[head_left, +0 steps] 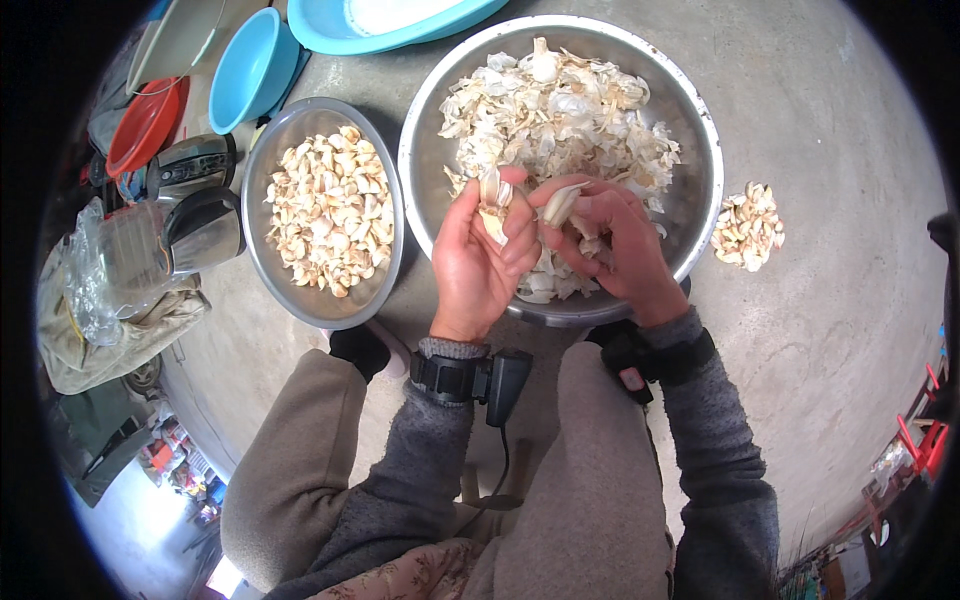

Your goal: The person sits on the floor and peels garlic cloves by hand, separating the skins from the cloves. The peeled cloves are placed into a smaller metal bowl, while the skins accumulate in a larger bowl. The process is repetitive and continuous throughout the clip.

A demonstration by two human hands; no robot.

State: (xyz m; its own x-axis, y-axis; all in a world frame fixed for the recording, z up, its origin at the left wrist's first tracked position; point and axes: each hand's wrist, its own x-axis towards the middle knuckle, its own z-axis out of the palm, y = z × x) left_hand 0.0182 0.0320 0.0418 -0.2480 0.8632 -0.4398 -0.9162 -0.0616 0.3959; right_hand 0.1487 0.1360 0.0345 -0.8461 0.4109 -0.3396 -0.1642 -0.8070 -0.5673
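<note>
My left hand (480, 259) holds a partly broken garlic piece (494, 196) upright between thumb and fingers, its cloves and skin showing. Close beside it, my right hand (626, 236) grips another garlic piece (562, 205) at the fingertips, with some papery skin tucked in the curled fingers. Both hands are over the near part of a large steel basin (690, 124). A heap of garlic skins (517, 124) fills much of that basin, and a stemmed garlic bulb (543, 61) lies near its far side. Left of it, a smaller steel basin (253, 240) contains many separated garlic cloves (330, 210).
Loose garlic cloves (748, 225) lie in a pile on the concrete floor (832, 300) at right. Two kettles (202, 232) stand at left, near a red basin (146, 127) and a blue basin (255, 71). A larger blue tub (397, 34) sits at the top.
</note>
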